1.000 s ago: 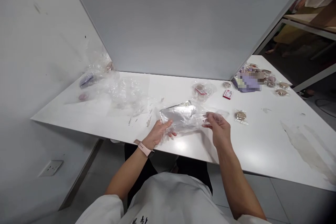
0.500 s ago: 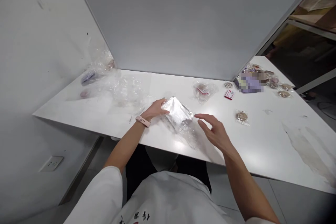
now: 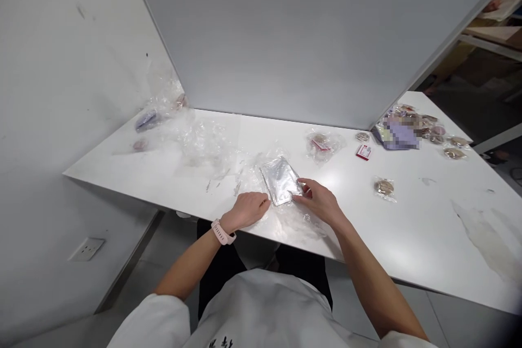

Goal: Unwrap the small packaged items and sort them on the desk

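Okay, I've got the right hand point(image 3: 320, 202) pinching the right edge of the silver foil pouch point(image 3: 281, 179) above the white table point(image 3: 408, 239); the left hand point(image 3: 248, 211) curls beside it, grip unclear to me.

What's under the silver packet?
Past the left and near edges of the silver packet, clear plastic shows on the table. Directly beneath is hidden by the packet; the right hand covers part of its right edge.

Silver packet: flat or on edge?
Flat: the silver packet lies broad face up, with the right hand at its edge.
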A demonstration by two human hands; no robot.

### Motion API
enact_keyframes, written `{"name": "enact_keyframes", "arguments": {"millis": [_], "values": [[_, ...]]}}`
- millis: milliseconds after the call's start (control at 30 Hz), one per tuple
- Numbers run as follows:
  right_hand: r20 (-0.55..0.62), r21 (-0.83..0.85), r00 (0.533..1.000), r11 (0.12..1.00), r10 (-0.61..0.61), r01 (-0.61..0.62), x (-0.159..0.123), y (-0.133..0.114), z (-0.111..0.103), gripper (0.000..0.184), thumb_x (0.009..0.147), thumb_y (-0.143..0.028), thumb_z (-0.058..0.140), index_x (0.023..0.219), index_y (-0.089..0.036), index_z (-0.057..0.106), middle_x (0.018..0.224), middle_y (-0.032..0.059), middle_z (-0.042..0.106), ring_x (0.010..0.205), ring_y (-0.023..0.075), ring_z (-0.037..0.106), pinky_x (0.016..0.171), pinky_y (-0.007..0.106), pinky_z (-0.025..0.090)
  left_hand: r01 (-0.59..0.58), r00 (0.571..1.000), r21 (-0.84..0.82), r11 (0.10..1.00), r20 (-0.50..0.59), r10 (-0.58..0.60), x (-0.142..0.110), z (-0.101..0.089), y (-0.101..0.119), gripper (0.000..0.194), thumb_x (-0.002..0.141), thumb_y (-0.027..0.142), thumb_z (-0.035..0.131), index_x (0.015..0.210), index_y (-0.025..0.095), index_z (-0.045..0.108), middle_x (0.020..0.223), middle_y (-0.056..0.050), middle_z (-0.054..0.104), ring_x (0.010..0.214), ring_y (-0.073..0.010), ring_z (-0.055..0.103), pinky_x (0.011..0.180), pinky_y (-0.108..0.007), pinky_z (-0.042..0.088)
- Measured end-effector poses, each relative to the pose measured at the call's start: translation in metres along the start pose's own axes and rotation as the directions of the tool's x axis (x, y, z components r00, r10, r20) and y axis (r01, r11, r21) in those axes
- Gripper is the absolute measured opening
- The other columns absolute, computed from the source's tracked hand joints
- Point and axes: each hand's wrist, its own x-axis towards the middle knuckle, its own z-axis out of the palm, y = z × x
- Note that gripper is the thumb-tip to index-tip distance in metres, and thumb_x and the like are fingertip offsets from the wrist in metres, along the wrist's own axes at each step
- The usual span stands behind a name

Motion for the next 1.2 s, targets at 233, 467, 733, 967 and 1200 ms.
{"name": "enact_keyframes", "arguments": {"millis": [233, 467, 733, 967, 1200], "values": [[0.012, 0.429, 0.999, 0.902, 0.050, -0.050, -0.003, -0.004, 0.005, 0.059, 0.074, -0.050, 0.075, 0.124, -0.021, 0.065, 0.079, -0.0003, 0.059, 0.066, 0.0149, 0.053, 0.065, 0.032, 0.046, 0.119, 0.973, -0.385, 0.915, -0.139, -0.185, 0.008, -0.002, -0.004, 0.039, 0.094, 0.038, 0.050, 0.128, 0.020, 0.058, 0.122, -0.011, 0.064, 0.099, -0.0238, 0.063, 0.083, -0.036, 0.049], [-0.082, 0.417, 0.972, 0.878, -0.222, 0.235, -0.011, -0.044, 0.003, 0.032, 0.085, -0.044, 0.069, 0.113, -0.028, 0.073, 0.088, 0.0032, 0.064, 0.085, 0.0195, 0.057, 0.085, 0.037, 0.047, 0.185, 0.946, -0.951, 0.249, 0.104, -0.307, 0.012, -0.012, 0.008, 0.074, 0.092, 0.045, 0.063, 0.154, 0.022, 0.030, 0.146, -0.017, 0.047, 0.124, -0.0283, 0.056, 0.100, -0.043, 0.050], [-0.043, 0.503, 0.998, 0.862, -0.050, 0.065, -0.017, -0.022, 0.015, 0.032, 0.085, -0.048, 0.067, 0.107, -0.025, 0.074, 0.105, 0.0064, 0.070, 0.091, 0.0215, 0.061, 0.087, 0.039, 0.047, 0.245, 0.889, -0.969, 0.030, 0.212, -0.407, 0.006, -0.011, 0.005, 0.088, 0.076, 0.017, 0.080, 0.151, 0.017, 0.034, 0.129, -0.015, 0.059, 0.094, -0.0184, 0.066, 0.084, -0.030, 0.053], [0.071, 0.511, 0.997, 0.859, -0.008, -0.029, -0.024, -0.010, 0.018, 0.040, 0.082, -0.052, 0.070, 0.106, -0.022, 0.075, 0.098, 0.0069, 0.071, 0.086, 0.0208, 0.061, 0.081, 0.036, 0.047, 0.232, 0.941, -0.754, 0.614, 0.013, -0.339, 0.015, 0.010, 0.005, 0.098, 0.078, 0.040, 0.079, 0.157, 0.018, 0.026, 0.067, 0.003, 0.056, 0.061, -0.0152, 0.053, 0.064, -0.029, 0.040], [0.070, 0.571, 0.995, 0.816, 0.064, -0.093, -0.027, 0.000, 0.022, 0.038, 0.085, -0.051, 0.068, 0.111, -0.024, 0.072, 0.103, 0.0056, 0.069, 0.087, 0.0191, 0.060, 0.079, 0.033, 0.047, 0.185, 0.946, -0.915, 0.360, 0.067, -0.318, 0.014, -0.002, 0.004, 0.072, 0.077, 0.016, 0.067, 0.146, 0.016, 0.044, 0.071, 0.003, 0.056, 0.064, -0.0130, 0.051, 0.068, -0.028, 0.040]]}}
